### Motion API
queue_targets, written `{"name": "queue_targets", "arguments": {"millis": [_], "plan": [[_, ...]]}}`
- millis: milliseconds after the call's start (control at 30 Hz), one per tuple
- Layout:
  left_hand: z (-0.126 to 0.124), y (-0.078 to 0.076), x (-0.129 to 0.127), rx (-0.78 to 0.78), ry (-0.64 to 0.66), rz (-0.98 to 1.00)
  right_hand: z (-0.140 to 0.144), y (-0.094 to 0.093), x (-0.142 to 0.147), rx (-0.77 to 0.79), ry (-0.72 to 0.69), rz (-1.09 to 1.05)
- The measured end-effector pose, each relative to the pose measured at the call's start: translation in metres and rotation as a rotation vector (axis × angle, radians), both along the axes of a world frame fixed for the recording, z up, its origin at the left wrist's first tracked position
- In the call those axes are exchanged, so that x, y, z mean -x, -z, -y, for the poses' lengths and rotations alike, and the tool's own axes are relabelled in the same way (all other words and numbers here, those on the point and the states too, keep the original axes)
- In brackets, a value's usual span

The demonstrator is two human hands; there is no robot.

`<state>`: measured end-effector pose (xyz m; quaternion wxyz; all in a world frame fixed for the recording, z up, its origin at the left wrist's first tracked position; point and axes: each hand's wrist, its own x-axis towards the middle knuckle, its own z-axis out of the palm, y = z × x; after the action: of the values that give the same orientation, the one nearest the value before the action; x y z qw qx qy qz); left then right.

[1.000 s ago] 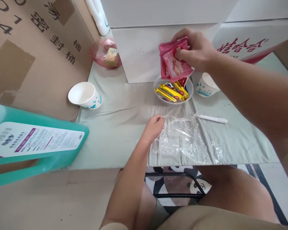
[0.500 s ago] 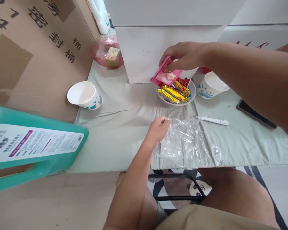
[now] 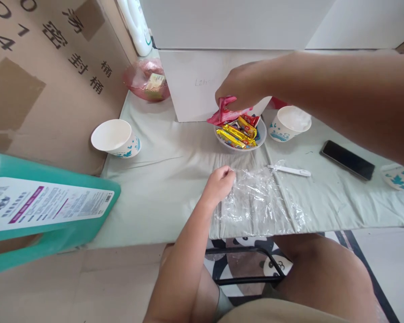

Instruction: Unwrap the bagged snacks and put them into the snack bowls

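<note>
My right hand (image 3: 239,87) reaches over the back of a small white bowl (image 3: 237,149). Its fingers are closed on a pink snack packet (image 3: 222,117), which lies against the back rim; the hand partly hides it. Yellow-wrapped snack bars (image 3: 235,136) and a red-wrapped snack (image 3: 252,120) fill the bowl. On the cloth in front, my left hand (image 3: 220,181) is closed in a pinch at the left edge of a clear plastic sheet (image 3: 256,202). A white utility knife (image 3: 291,171) lies at the sheet's far right corner.
Paper cups stand left (image 3: 116,139) and right (image 3: 289,123) of the bowl. A phone (image 3: 348,159) and another cup (image 3: 400,177) lie further right. A teal jug (image 3: 54,211), a cardboard box (image 3: 60,89) and a pink glass bowl (image 3: 144,80) are at left; a white box (image 3: 188,89) stands behind.
My right hand has lowered the pink packet onto the back of the bowl. My left hand stays at the plastic sheet. The view has shifted slightly, showing more of the phone and a further cup.
</note>
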<state>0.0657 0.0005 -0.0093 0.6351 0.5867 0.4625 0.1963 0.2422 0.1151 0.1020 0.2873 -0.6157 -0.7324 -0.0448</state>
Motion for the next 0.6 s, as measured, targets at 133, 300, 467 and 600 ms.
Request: {"name": "queue_targets", "arguments": {"millis": [133, 300, 467, 600], "plan": [[0.0, 0.001, 0.0, -0.007, 0.001, 0.012, -0.017, -0.016, -0.008, 0.017, -0.014, 0.049], [-0.001, -0.001, 0.001, -0.021, 0.005, 0.001, -0.024, -0.04, -0.002, 0.509, -0.087, 0.55], [0.0, -0.001, 0.0, -0.004, 0.007, 0.016, -0.028, -0.035, 0.012, 0.68, -0.082, 0.735], [0.001, 0.001, -0.001, -0.01, 0.006, 0.032, -0.036, -0.016, 0.018, 0.643, -0.082, 0.652]]}}
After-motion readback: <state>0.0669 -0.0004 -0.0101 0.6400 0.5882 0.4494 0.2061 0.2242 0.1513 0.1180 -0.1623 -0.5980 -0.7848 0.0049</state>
